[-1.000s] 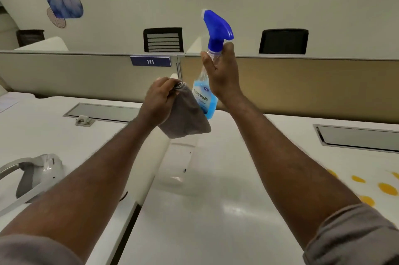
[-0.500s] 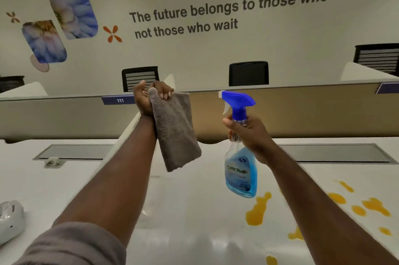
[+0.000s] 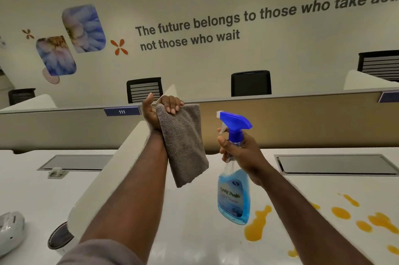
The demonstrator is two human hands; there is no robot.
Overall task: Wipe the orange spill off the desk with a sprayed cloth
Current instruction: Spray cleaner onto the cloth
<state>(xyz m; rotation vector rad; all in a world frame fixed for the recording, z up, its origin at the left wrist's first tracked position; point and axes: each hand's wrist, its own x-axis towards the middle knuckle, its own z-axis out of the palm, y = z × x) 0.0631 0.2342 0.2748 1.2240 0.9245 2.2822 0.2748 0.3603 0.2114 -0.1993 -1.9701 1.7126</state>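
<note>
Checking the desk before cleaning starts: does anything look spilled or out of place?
Yes. Orange liquid is splashed in blotches across the white desk, to the right, below the spray bottle held in the right hand. Nothing else looks odd.

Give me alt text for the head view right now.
The left hand holds up a hanging grey cloth while the right hand aims a blue spray bottle at it, above a white desk with orange spill.
</note>
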